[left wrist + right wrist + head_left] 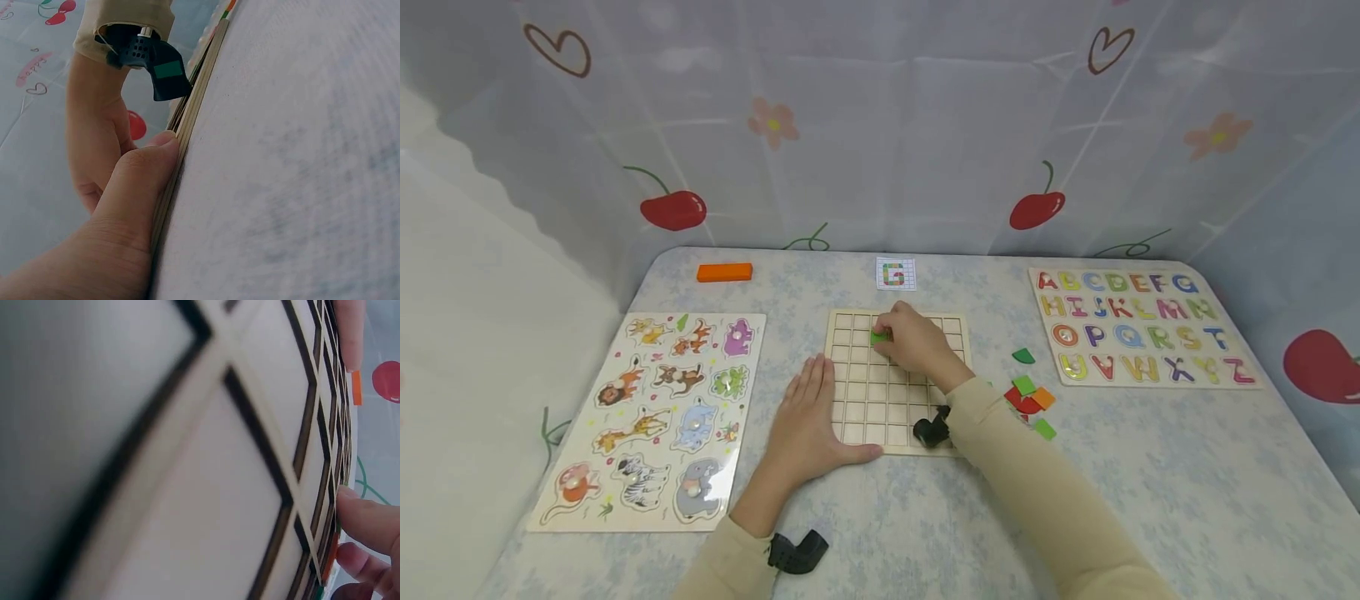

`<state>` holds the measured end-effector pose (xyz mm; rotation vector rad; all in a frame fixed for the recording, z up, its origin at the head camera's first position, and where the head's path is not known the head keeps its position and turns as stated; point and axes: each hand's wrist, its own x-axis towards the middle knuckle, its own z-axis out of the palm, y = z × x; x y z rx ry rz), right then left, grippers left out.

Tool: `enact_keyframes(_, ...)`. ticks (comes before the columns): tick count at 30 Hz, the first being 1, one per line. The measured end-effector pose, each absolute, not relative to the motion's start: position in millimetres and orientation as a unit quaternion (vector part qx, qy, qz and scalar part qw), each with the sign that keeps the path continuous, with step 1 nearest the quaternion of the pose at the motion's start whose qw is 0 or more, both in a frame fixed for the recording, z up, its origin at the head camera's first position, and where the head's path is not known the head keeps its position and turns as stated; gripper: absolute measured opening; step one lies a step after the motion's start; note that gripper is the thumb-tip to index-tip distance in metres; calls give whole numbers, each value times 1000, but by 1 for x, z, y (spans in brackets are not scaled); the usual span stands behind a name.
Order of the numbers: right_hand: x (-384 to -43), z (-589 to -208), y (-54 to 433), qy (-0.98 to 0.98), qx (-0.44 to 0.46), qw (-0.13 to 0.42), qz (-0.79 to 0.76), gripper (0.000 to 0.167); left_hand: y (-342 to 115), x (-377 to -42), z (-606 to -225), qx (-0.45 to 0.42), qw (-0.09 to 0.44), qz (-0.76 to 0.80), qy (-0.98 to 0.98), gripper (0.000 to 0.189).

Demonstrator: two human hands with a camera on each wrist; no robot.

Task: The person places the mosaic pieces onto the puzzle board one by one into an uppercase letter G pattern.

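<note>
A wooden grid board (854, 412) lies flat on the table. My left hand (808, 425) rests against its left side with fingers straight, the thumb along the front edge; the left wrist view shows that thumb (140, 175) touching the board's side. Over the upper part of the grid, my right hand (917, 337) pinches a small green square tile (878, 337) between thumb and fingertips, at a cell. In the right wrist view, an orange piece (330, 559) shows at the board's far rows, beside the right fingers (369, 522). The hand hides part of those rows in the head view.
Right of the board lie loose green, orange and red pieces (1024, 400) and a green quarter-round (1023, 356). A pattern card (897, 273) sits behind the board. An animal puzzle (647, 421) is left, an alphabet puzzle (1138, 329) right, an orange block (725, 272) back left.
</note>
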<state>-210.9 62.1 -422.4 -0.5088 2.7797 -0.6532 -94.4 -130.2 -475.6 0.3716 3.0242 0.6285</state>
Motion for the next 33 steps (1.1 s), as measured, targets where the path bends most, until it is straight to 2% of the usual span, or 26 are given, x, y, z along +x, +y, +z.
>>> enact_keyframes(6,-204,-418,77,945,-191,118,-238,37,-129,-94,-476,118,17,206,971,148)
enact_keyframes(10,-199,-411,99,945,-171,113,-255,42,-129,-94,-476,114,21,209,971,148)
enact_keyframes(17,-186,-401,161,953,-128,107,-253,38,-129,-94,-475,112,25,215,970,148)
enact_keyframes(23,-174,-400,211,971,-95,114,-188,39,-130,-95,-476,112,25,214,970,148)
enact_keyframes(33,-171,-403,232,983,-57,138,-106,33,-130,-95,-476,114,24,214,970,148)
